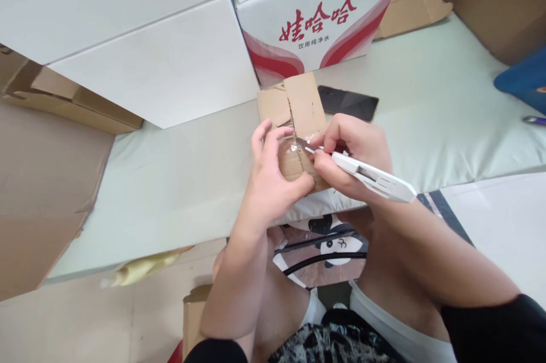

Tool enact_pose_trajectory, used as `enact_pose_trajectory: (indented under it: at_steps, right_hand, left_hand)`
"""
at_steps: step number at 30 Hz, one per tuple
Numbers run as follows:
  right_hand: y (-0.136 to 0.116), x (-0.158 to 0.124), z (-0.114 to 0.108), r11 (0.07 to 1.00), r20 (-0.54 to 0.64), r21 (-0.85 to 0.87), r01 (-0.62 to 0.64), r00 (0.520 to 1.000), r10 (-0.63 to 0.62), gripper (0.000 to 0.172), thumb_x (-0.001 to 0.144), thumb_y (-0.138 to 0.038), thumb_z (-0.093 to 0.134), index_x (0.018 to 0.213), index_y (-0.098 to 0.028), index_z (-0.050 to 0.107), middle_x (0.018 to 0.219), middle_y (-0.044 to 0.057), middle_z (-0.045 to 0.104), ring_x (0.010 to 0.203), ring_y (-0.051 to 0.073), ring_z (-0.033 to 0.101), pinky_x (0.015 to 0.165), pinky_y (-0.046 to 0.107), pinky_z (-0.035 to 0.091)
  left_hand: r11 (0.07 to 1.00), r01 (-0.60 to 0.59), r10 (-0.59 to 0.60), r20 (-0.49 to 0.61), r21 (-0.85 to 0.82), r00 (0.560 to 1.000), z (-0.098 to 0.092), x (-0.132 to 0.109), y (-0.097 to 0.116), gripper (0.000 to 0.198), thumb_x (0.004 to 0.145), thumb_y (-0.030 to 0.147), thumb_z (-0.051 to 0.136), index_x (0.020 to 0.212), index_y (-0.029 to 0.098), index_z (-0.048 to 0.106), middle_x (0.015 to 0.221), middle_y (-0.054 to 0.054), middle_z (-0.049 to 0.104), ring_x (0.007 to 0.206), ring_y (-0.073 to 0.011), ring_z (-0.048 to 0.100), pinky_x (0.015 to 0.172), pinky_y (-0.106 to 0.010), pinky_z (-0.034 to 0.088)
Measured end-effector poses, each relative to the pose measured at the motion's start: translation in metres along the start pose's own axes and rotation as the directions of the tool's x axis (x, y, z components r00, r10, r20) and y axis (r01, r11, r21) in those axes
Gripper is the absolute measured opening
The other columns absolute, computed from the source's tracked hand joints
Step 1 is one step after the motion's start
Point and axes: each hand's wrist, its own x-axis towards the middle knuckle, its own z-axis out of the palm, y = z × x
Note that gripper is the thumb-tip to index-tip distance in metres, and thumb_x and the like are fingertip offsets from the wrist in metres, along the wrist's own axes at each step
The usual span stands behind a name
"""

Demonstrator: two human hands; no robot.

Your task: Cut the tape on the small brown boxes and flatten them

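A small brown cardboard piece (305, 104) with a ragged split down its middle and clear tape lies on the pale green surface. My left hand (273, 172) rests on its left side, fingers curved and apart, thumb at the near edge. In my right hand (354, 152) is a white utility knife (375, 178). The knife's blade touches the split near the tape, close to my left fingers. Part of the cardboard is hidden under both hands.
A dark phone (348, 102) lies just behind my right hand. White boxes (170, 61) and a red-and-white printed box (318, 27) stand behind. Open cardboard (51, 158) is at the left, a blue object (524, 79) at the right.
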Motion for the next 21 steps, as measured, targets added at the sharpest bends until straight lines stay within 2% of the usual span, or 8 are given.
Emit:
enact_pose_trajectory:
  at_steps: [2, 6, 10, 16, 21]
  right_hand:
    - [0.0003, 0.0001, -0.0004, 1.000, 0.010, 0.002, 0.002, 1.000, -0.002, 0.015, 0.069, -0.020, 0.058, 0.067, -0.025, 0.045, 0.076, 0.002, 0.073, 0.071, 0.019, 0.067, 0.064, 0.032, 0.049]
    - [0.0009, 0.0015, -0.0017, 0.995, 0.016, 0.052, 0.084, 0.996, -0.085, 0.016, 0.069, -0.017, 0.058, 0.065, -0.025, 0.044, 0.072, 0.001, 0.069, 0.068, 0.018, 0.067, 0.062, 0.031, 0.048]
    - [0.0018, 0.0022, -0.0035, 0.990, 0.027, 0.069, 0.119, 0.992, -0.121, 0.018, 0.070, -0.016, 0.057, 0.065, -0.026, 0.042, 0.071, 0.001, 0.067, 0.069, 0.018, 0.067, 0.063, 0.031, 0.049]
    - [0.0004, -0.0005, -0.0053, 0.995, 0.133, 0.085, 0.053, 0.989, -0.064, 0.016, 0.068, -0.018, 0.056, 0.064, -0.025, 0.042, 0.072, 0.000, 0.069, 0.065, 0.016, 0.063, 0.062, 0.030, 0.047]
    - [0.0005, 0.0011, -0.0066, 0.990, 0.104, 0.137, 0.034, 0.993, -0.049, 0.018, 0.067, -0.017, 0.058, 0.065, -0.025, 0.041, 0.074, 0.002, 0.070, 0.066, 0.017, 0.063, 0.062, 0.030, 0.046]
  left_hand:
    - [1.000, -0.003, 0.003, 0.002, -0.003, 1.000, 0.0002, -0.0004, -0.0001, 0.064, 0.069, 0.018, 0.077, 0.127, 0.029, 0.052, 0.164, -0.012, 0.028, 0.161, -0.0360, 0.026, 0.127, -0.057, 0.035]
    - [1.000, 0.021, -0.021, -0.004, -0.003, 1.000, 0.0007, -0.0010, 0.0012, 0.062, 0.070, 0.019, 0.076, 0.126, 0.028, 0.053, 0.163, -0.012, 0.028, 0.159, -0.0372, 0.030, 0.125, -0.058, 0.038]
    - [1.000, 0.023, -0.023, -0.022, 0.001, 0.999, 0.0021, -0.0007, 0.0027, 0.064, 0.070, 0.017, 0.075, 0.128, 0.028, 0.051, 0.162, -0.014, 0.029, 0.160, -0.0369, 0.029, 0.124, -0.058, 0.039]
    - [1.000, 0.000, 0.000, -0.019, -0.015, 1.000, 0.0037, -0.0006, 0.0027, 0.062, 0.074, 0.027, 0.081, 0.128, 0.028, 0.050, 0.161, -0.014, 0.029, 0.159, -0.0356, 0.030, 0.126, -0.056, 0.036]
    - [1.000, -0.009, 0.009, -0.010, -0.017, 1.000, 0.0029, -0.0011, 0.0023, 0.064, 0.073, 0.021, 0.076, 0.129, 0.028, 0.048, 0.161, -0.014, 0.029, 0.161, -0.0349, 0.026, 0.127, -0.056, 0.035]
